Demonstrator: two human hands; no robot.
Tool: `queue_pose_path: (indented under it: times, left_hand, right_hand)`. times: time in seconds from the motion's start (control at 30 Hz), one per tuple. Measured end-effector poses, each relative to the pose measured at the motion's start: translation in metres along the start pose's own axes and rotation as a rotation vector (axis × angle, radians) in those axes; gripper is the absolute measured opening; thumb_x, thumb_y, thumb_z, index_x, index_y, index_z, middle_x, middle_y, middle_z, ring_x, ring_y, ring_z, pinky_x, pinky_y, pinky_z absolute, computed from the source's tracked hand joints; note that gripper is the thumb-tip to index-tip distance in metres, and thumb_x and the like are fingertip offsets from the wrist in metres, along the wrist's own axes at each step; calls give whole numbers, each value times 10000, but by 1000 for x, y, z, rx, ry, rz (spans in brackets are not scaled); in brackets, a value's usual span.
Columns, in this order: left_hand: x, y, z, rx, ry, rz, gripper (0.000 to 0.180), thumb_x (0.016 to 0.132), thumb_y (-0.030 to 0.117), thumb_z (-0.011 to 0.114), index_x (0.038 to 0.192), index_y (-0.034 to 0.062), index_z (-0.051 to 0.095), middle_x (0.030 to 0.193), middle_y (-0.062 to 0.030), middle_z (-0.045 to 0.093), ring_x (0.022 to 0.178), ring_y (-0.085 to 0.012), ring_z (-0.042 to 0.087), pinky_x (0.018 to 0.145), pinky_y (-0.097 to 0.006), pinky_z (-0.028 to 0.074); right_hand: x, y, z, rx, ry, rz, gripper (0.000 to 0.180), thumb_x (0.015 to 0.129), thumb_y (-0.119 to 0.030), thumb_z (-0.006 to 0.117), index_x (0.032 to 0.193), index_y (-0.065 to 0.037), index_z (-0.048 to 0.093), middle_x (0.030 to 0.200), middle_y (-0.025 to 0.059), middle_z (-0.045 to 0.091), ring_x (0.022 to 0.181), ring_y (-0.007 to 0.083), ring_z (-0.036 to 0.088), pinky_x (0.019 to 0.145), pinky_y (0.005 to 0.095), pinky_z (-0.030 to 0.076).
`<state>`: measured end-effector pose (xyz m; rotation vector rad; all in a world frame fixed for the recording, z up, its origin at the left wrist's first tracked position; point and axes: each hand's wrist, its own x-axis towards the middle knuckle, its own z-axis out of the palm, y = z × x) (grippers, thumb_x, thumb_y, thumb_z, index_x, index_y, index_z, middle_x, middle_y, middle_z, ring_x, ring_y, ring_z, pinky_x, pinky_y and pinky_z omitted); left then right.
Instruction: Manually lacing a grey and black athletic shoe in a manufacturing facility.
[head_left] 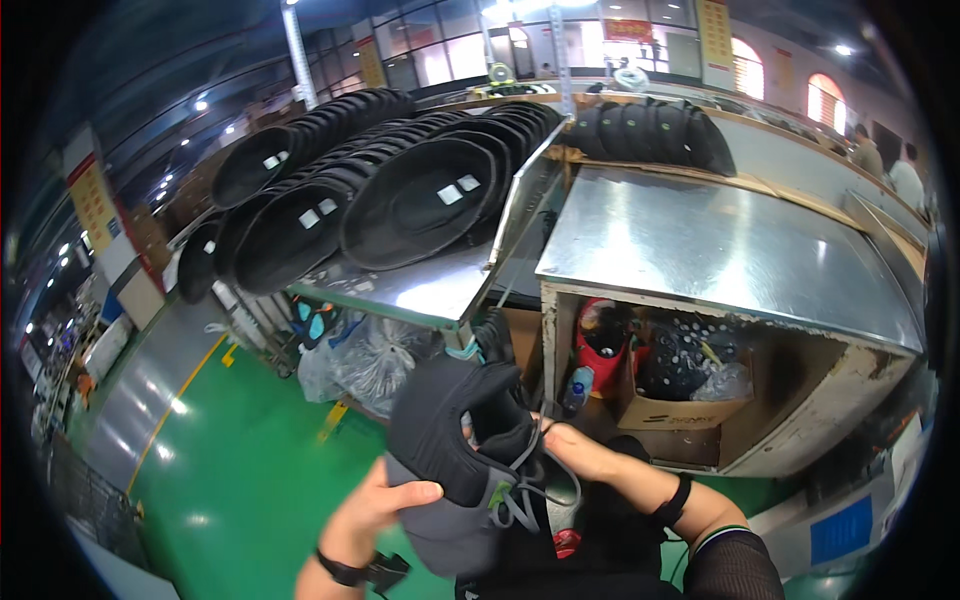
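In front of my body is a black and grey padded fabric piece [425, 425] with a rounded hollow, grey cords and a small green mark. I cannot make out exactly what kind of item it is. My left hand [385, 500] grips its lower left side, thumb lying across the grey panel and the other fingers hidden behind. At its right edge, beside the cords [522, 500], is my right hand [565, 443]; its fingers are mostly hidden by the piece and seem closed on its edge.
A metal table [430, 290] at left bears rows of stacked black oval shells [420, 205]. To the right stands a metal-topped bench [720, 240]; its lower shelf holds a cardboard box [680, 412], a red item [597, 350] and a bottle [578, 388]. Plastic bags [375, 360] lie under the table.
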<state>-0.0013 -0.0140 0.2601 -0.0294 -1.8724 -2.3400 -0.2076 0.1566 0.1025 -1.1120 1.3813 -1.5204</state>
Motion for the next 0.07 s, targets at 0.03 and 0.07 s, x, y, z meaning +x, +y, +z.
queue_pose_path:
  times: [0.03,0.07]
  left_hand:
    - [-5,36,4,249,-68,-20,556,794,169,720,1276,-23,522,1267,-130,581,1148,-276,563,1009,-368,421]
    - [-4,59,8,626,-98,-7,634,794,180,712,1345,11,448,1295,-153,559,1176,-285,544,1046,-398,382]
  right_hand:
    - [-2,-63,-1,-238,-66,-77,631,998,-408,430,1494,-87,209,1489,89,324,1341,195,332,1107,391,301]
    - [3,-67,1,-238,-97,-88,631,998,-408,430,1494,-87,209,1489,89,324,1341,195,332,1107,391,301]
